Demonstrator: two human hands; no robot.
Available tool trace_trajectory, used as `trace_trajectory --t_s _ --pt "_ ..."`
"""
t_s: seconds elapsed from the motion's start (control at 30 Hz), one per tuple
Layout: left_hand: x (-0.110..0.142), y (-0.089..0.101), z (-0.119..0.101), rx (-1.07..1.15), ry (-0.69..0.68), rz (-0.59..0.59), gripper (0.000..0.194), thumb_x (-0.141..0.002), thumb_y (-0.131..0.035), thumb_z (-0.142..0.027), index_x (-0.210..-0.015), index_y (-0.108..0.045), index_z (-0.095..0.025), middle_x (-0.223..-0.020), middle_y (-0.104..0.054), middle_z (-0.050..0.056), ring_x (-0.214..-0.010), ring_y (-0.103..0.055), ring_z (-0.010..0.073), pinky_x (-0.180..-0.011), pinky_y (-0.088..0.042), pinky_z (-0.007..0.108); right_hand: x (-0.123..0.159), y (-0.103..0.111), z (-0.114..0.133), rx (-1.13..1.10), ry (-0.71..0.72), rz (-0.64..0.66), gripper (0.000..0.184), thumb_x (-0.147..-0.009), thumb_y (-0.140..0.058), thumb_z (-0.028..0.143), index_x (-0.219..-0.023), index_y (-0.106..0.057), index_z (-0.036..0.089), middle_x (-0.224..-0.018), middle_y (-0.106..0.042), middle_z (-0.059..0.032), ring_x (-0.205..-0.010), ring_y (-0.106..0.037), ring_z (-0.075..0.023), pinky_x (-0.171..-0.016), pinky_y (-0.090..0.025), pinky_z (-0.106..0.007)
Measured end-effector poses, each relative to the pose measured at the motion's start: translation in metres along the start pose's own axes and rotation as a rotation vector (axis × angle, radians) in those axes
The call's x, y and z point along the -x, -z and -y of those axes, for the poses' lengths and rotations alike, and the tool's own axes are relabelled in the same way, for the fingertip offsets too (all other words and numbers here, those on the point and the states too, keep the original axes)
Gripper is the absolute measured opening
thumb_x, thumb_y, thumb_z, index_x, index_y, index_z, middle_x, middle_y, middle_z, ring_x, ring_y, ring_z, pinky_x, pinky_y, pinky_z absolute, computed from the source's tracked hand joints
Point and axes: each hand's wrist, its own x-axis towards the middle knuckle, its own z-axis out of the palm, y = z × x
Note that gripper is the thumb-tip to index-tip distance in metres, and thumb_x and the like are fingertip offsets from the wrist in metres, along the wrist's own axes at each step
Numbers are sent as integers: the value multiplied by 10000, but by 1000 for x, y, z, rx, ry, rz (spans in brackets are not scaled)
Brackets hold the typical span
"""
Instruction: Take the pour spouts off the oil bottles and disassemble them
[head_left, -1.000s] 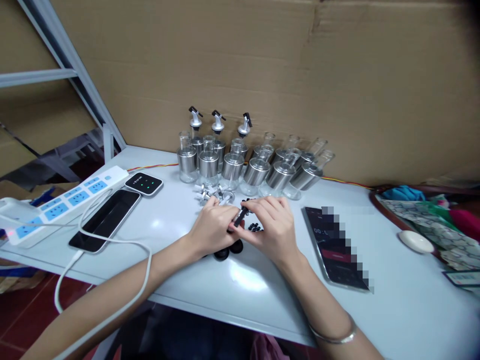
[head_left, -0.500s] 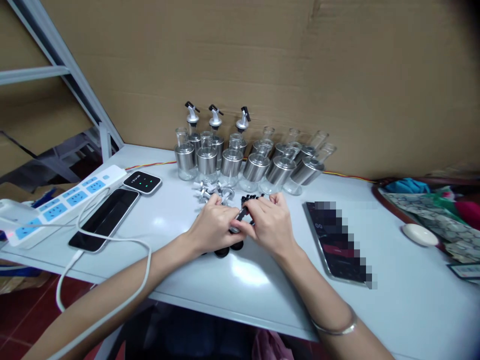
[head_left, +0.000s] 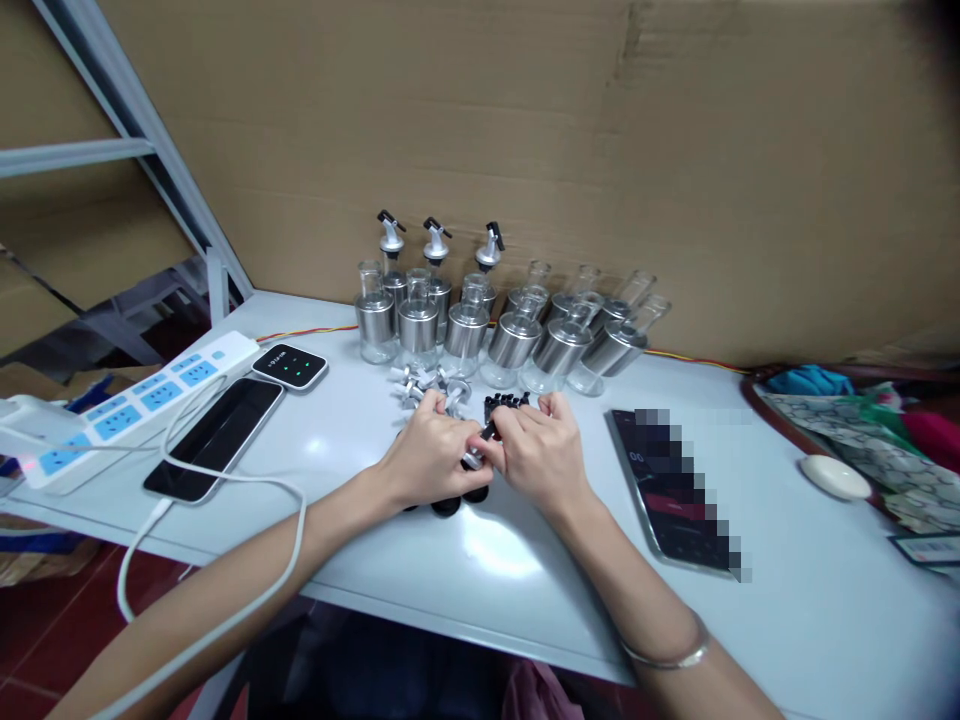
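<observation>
Over the middle of the table, my left hand (head_left: pixel 429 458) is closed around a silver pour spout (head_left: pixel 472 459), most of it hidden by the fingers. Against it, my right hand (head_left: pixel 544 455) pinches a small black flip cap (head_left: pixel 489 431); whether the two parts are joined I cannot tell. Just beyond my left hand lies a pile of loose silver spouts (head_left: pixel 415 388). A cluster of small black caps (head_left: pixel 508 402) sits behind my right hand. Round black stoppers (head_left: pixel 447 505) lie below my hands, partly covered.
Behind stand several glass bottles with steel sleeves (head_left: pixel 466 332); three carry finished spouts (head_left: pixel 436 238). At left are a power strip (head_left: pixel 159 397), a phone (head_left: pixel 217 440) and a white cable across my left forearm. Another phone (head_left: pixel 667 490) and a white oval object (head_left: pixel 835 477) lie right.
Both hands keep their grip at nearly the same spot. The silver spout between them has tilted slightly and shows more of its bright side. The whole view has shifted a little.
</observation>
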Motion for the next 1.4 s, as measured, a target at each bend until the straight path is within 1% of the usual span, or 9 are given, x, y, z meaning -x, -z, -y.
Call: trace_trajectory --t_s 0.43,0.73,0.93,1.03,1.2,1.4 --pt "1 -2 2 -10 -27 -56 211 -739 -450 -234 -559 -352 -184 -482 -504 -44 -468 -400 107 -714 -301 330 0 -1 0 -2 12 2 523 -973 -270 411 -562 -467 154 -434 -475 -5 -448 -409 -125 -622 -258 -282" --pt "0 0 -1 2 -80 -155 198 -724 -441 -202 -563 -327 -186 -456 -477 -58 -440 -398 96 -689 -308 312 0 0 0 -42 26 -24 500 -970 -283 404 -562 -445 166 -436 -453 4 -450 -380 -123 -626 -277 -273" --pt "-1 1 -3 9 -134 -228 215 -739 -441 -193 -577 -300 -191 -452 -456 -64 -430 -394 92 -670 -319 301 1 -1 -1 -89 37 -24 473 -966 -292 414 -588 -443 173 -456 -451 3 -471 -381 -130 -627 -273 -280" --pt "-1 1 -3 14 -156 -246 218 -744 -445 -194 -589 -293 -196 -454 -445 -65 -433 -397 96 -648 -324 293 1 0 -1 -123 48 -41 461 -967 -282 411 -600 -437 178 -469 -451 -2 -485 -378 -137 -624 -273 -286" --pt "-1 2 -4 22 -224 -297 227 -778 -461 -223 -612 -307 -202 -481 -461 -53 -453 -410 107 -639 -334 301 -1 3 0 -223 65 -86 451 -968 -261 420 -651 -458 168 -530 -491 -25 -531 -418 -147 -629 -287 -295" --pt "-1 2 -7 69 -263 -315 226 -804 -458 -211 -637 -305 -203 -498 -459 -57 -456 -393 106 -634 -339 302 -3 8 -1 -228 81 -117 506 -967 -219 442 -612 -454 170 -503 -453 -28 -526 -366 -151 -613 -288 -307"
